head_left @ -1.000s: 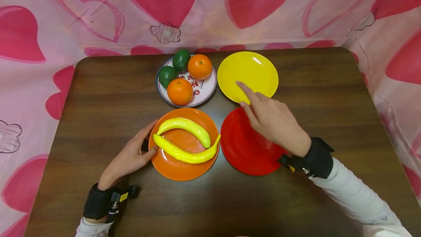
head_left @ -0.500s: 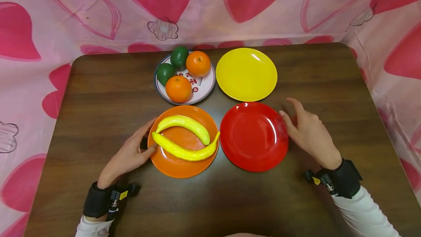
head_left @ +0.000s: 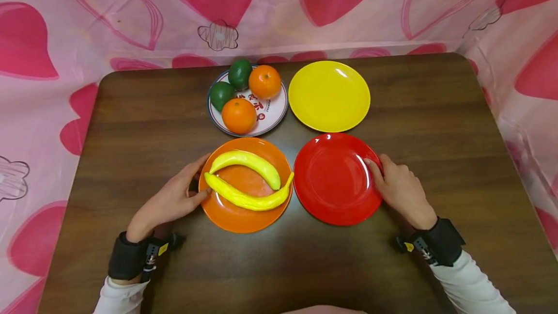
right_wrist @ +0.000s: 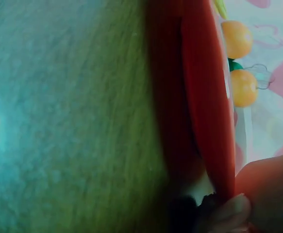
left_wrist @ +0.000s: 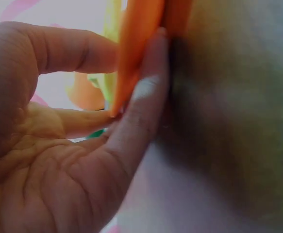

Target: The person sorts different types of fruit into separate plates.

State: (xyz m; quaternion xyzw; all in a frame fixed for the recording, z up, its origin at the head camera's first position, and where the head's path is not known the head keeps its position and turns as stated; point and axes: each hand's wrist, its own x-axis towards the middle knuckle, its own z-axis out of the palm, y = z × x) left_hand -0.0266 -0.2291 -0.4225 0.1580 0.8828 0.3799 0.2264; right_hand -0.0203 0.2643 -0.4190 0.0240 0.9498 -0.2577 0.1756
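Observation:
My left hand (head_left: 174, 195) pinches the left rim of the orange plate (head_left: 244, 224), thumb over the rim. In the left wrist view, fingers lie beneath the orange plate (left_wrist: 139, 43). Two yellow bananas lie on it: a shorter banana (head_left: 246, 160) behind and a longer banana (head_left: 248, 201) in front, its stem reaching the right rim. At the red plate (head_left: 335, 183), my right hand (head_left: 403, 190) holds the right rim, thumb on top. The right wrist view shows the red plate (right_wrist: 209, 97) edge-on, its rim between thumb and fingers. The two plates sit side by side, rims close together.
Behind the orange plate stands a white patterned plate (head_left: 272, 115) bearing two oranges (head_left: 239, 116) and two green fruits (head_left: 222, 95). A bare yellow plate (head_left: 329, 96) stands behind the red one. Heart-printed cloth (head_left: 279, 8) hangs beyond the wooden table (head_left: 144, 110).
My right hand has moved from over the yellow and red plates to the right, then onto the red plate's right rim, and now grips it. The left hand has stayed at the orange plate.

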